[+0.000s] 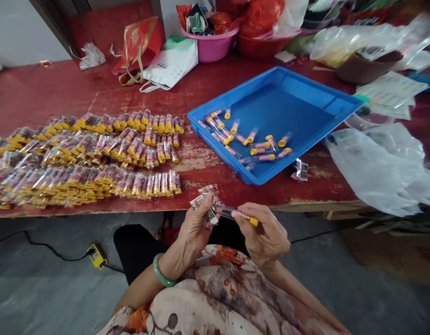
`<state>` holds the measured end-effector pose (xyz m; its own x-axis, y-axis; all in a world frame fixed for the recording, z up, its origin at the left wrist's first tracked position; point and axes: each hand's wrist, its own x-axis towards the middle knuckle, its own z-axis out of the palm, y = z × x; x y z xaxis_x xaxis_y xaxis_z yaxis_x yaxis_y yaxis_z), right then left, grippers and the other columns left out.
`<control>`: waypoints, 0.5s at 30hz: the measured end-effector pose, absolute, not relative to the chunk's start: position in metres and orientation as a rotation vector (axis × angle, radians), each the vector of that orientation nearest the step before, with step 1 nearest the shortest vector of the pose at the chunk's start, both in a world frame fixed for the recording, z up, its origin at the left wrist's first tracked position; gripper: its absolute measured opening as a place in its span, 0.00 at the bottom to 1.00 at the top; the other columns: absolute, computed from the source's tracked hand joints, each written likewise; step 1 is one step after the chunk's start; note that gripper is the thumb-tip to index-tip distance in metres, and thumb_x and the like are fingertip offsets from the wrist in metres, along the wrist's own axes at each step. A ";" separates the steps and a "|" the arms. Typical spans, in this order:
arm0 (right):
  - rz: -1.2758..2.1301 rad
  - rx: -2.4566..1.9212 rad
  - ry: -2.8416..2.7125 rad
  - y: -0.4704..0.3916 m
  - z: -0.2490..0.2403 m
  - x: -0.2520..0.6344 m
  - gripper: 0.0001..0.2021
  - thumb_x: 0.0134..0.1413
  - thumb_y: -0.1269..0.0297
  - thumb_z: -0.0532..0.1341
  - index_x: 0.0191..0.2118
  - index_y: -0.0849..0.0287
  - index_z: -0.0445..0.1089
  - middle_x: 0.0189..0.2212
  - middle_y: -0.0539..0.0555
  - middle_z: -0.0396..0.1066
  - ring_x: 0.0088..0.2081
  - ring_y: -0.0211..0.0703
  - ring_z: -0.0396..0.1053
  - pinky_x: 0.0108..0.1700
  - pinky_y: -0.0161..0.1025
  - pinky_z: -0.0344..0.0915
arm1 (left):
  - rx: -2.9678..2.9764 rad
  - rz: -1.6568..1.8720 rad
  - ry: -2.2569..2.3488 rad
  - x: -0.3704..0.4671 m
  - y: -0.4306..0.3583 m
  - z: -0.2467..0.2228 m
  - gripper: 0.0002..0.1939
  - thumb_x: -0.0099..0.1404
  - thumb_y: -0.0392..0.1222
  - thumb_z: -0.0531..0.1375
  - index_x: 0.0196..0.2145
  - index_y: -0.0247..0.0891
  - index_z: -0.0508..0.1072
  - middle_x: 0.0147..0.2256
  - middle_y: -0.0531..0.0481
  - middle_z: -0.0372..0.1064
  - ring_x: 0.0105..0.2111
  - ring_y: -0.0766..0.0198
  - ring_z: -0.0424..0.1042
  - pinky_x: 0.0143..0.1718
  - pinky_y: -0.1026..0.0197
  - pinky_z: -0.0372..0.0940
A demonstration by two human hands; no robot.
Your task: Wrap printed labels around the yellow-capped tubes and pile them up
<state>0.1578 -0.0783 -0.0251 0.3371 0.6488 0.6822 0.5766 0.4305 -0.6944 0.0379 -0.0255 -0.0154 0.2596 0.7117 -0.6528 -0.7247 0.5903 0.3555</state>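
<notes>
My left hand (pixel 195 228) is closed on several small printed plastic sleeves (pixel 208 217), pinched under the thumb. Between the fingers of my right hand (pixel 267 235) is a clear tube (pixel 241 214) with a pink label and a yellow cap. Its clear end points left and meets the sleeves; whether it is inside one I cannot tell. Both hands are over my lap, just off the table's front edge. Beyond them, a blue tray (pixel 305 144) holds several similar capped tubes (pixel 262 151), lying loose toward its left and near sides.
Rows of wrapped yellow-capped tubes (pixel 78 181) cover the left of the red table (pixel 106 95). A small foil-like packet (pixel 300 170) lies beside the tray. White plastic bags (pixel 382 163) hang over the right edge. Behind stand a pink basin (pixel 211 46) and paper bags (pixel 173 63).
</notes>
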 end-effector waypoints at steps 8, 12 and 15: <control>-0.366 -1.207 -1.612 -0.084 -0.035 0.156 0.18 0.46 0.76 0.69 0.44 0.61 0.70 0.39 0.56 0.73 0.38 0.42 0.74 0.39 0.39 0.74 | -0.057 0.989 0.927 0.037 -0.026 -0.013 0.14 0.46 0.35 0.72 0.31 0.35 0.75 0.30 0.52 0.74 0.27 0.68 0.73 0.28 0.66 0.68; -0.346 -1.222 -1.578 -0.083 -0.031 0.153 0.17 0.45 0.75 0.70 0.43 0.61 0.69 0.37 0.55 0.73 0.37 0.41 0.74 0.38 0.38 0.73 | 0.023 1.023 0.909 0.039 -0.028 -0.012 0.15 0.43 0.37 0.73 0.29 0.35 0.74 0.27 0.54 0.73 0.25 0.69 0.71 0.28 0.67 0.67; -0.282 -1.260 -1.453 -0.081 -0.030 0.151 0.16 0.45 0.74 0.70 0.41 0.61 0.68 0.33 0.54 0.73 0.32 0.40 0.73 0.34 0.35 0.72 | 0.102 1.045 0.920 0.040 -0.031 -0.014 0.16 0.43 0.40 0.73 0.27 0.34 0.73 0.24 0.55 0.70 0.22 0.71 0.69 0.25 0.68 0.64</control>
<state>0.1506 -0.0813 -0.0304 0.2090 0.5257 0.8246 0.7962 0.3981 -0.4556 0.0397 -0.0310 -0.0138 0.1787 0.7770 -0.6036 -0.6972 0.5329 0.4795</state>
